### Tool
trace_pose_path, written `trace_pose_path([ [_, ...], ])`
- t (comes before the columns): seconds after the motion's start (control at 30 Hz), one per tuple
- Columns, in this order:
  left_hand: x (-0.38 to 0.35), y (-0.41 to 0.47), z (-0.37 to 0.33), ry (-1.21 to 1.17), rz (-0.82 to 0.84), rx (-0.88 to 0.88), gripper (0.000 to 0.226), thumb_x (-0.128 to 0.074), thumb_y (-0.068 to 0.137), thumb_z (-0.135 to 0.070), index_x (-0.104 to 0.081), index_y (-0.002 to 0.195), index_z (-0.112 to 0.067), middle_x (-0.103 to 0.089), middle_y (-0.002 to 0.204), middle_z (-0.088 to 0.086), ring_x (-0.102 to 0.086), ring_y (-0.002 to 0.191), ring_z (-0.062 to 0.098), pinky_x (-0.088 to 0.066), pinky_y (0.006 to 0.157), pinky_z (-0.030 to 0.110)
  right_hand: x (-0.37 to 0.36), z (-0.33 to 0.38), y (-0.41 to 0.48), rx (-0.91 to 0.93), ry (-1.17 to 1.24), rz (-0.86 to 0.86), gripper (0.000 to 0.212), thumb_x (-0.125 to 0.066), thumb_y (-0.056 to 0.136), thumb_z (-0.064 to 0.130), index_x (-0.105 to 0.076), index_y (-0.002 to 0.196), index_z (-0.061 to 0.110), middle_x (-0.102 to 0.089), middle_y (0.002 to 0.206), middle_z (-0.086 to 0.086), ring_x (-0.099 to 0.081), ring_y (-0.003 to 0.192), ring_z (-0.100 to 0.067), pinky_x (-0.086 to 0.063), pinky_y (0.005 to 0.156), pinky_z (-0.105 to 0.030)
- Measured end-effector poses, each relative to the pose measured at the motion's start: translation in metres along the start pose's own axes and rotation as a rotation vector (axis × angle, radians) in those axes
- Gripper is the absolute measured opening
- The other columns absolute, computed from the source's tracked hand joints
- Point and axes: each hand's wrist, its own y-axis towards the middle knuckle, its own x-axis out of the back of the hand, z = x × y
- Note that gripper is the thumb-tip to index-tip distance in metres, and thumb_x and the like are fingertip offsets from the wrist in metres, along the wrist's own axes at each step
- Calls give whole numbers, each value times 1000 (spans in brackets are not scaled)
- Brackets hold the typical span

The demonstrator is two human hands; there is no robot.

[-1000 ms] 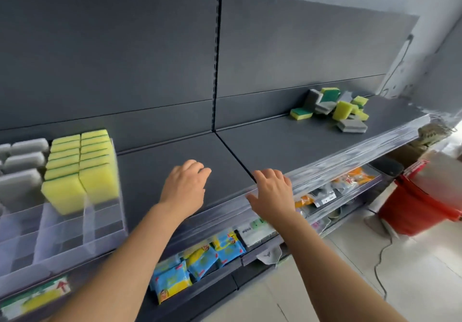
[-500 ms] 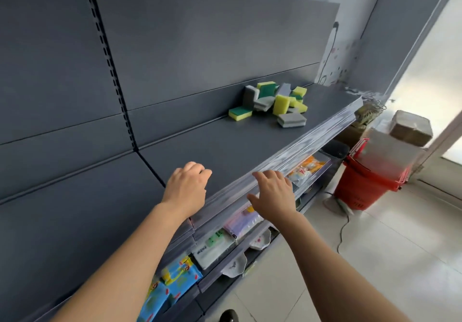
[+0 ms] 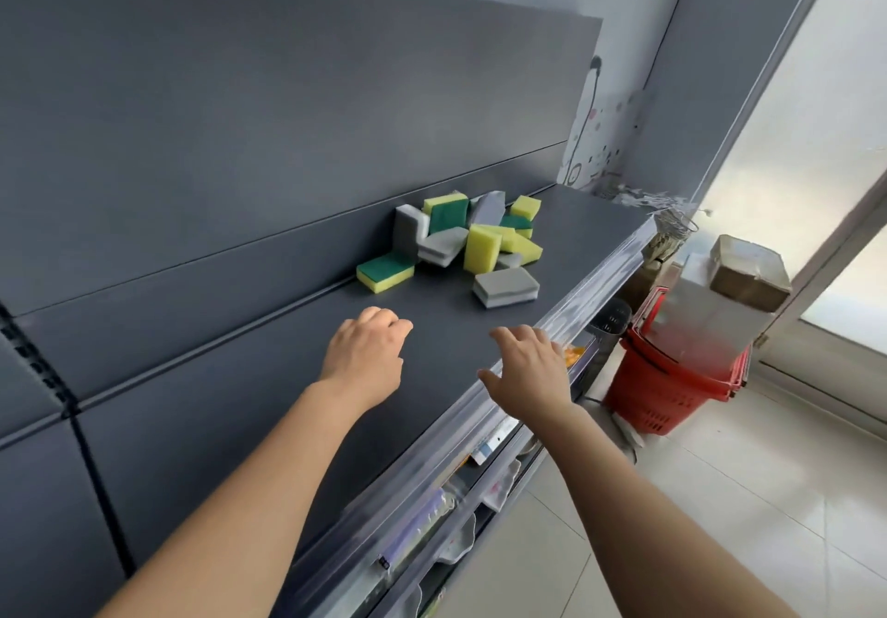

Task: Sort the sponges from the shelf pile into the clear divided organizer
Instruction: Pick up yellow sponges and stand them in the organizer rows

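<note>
Sponges (image 3: 482, 248), yellow-green and grey, lie heaped on the shelf (image 3: 441, 353); left hand (image 3: 365, 358) and right hand (image 3: 528, 372) hover empty, fingers relaxed.

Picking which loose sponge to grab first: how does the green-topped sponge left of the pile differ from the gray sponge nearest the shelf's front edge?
The green-topped sponge is green over yellow; the gray sponge is gray over a paler layer. The green-topped sponge lies near the back panel, the gray sponge closer to the front edge. Both lie flat on the shelf, at the edge of the heap.

Both hands (image 3: 365, 358) (image 3: 525, 372) have neared the sponge pile (image 3: 480, 245).
</note>
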Motion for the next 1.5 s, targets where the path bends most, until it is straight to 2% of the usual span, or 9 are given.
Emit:
trace_pose_path([
  [0.3, -36, 98, -12, -132, 29, 103, 45, -57, 90, -28, -47, 133, -22, -49, 134, -3, -40, 127, 18, -34, 99, 31, -24, -45, 96, 38, 45, 33, 54, -60, 85, 46, -44, 130, 22, -47, 132, -4, -40, 125, -27, -33, 101, -39],
  [0.43, -53, 142, -18, -364, 34, 336, 43, -60, 89, -30, -50, 130, -22, -51, 132, 0, -45, 122, 21, -40, 93, 34, -35, -66, 139, 106, 67, 67, 56, -61, 85, 43, -42, 133, 22, -42, 138, -4, -37, 129, -27, -32, 103, -40],
  [0.6, -77, 194, -27, -387, 21, 511, 45, -59, 89, -34, -47, 129, -18, -50, 130, 3, -48, 118, 23, -42, 88, 36, -45, -90, 189, 247, 109, 89, 60, -62, 83, 44, -41, 135, 23, -40, 142, 0, -31, 133, -23, -28, 105, -37],
  [0.77, -90, 231, -35, -818, -116, 997, 53, -59, 86, -45, -37, 121, -12, -52, 123, 8, -56, 99, 28, -49, 81, 38, -55, -103, 221, 361, 110, 200, 59, -61, 81, 51, -46, 131, 23, -46, 135, 2, -36, 128, -23, -28, 102, -37],
  [0.93, -99, 259, -36, -1140, -256, 1213, 47, -60, 88, -42, -34, 113, -12, -54, 116, 11, -62, 85, 26, -57, 77, 43, -58, -105, 244, 464, 23, 272, 72, -65, 70, 62, -47, 127, 23, -50, 119, -4, -39, 116, -27, -32, 93, -39],
  [1.07, -100, 265, -30, -1213, -382, 1253, 33, -64, 87, -22, -37, 105, -13, -57, 110, 15, -64, 81, 25, -54, 53, 30, -60, -104, 253, 460, 167, 344, 71, -69, 66, 62, -50, 118, 17, -47, 109, -6, -44, 104, -26, -37, 84, -34],
  [1.2, -95, 253, -24, -1215, -432, 1222, 30, -58, 84, -20, -41, 109, -19, -57, 103, 8, -64, 82, 23, -53, 50, 30, -59, -94, 258, 432, 379, 366, 58, -70, 65, 57, -40, 97, 19, -49, 95, 1, -49, 87, -21, -35, 66, -31],
  [1.37, -91, 227, -15, -1059, -653, 1197, 21, -46, 92, -13, -46, 111, -22, -54, 91, -1, -65, 72, 18, -51, 43, 24, -60, -76, 251, 414, 713, 443, 79, -75, 62, 60, -40, 123, 23, -52, 104, 9, -53, 97, -14, -47, 80, -35],
  [1.5, -89, 216, -15, -1044, -428, 1226, 45, -54, 87, -53, -49, 115, -19, -56, 98, -1, -63, 84, 18, -56, 56, 31, -70, -65, 245, 441, 733, 460, 69, -73, 65, 60, -44, 117, 25, -51, 96, 14, -50, 88, -9, -44, 74, -31],
])
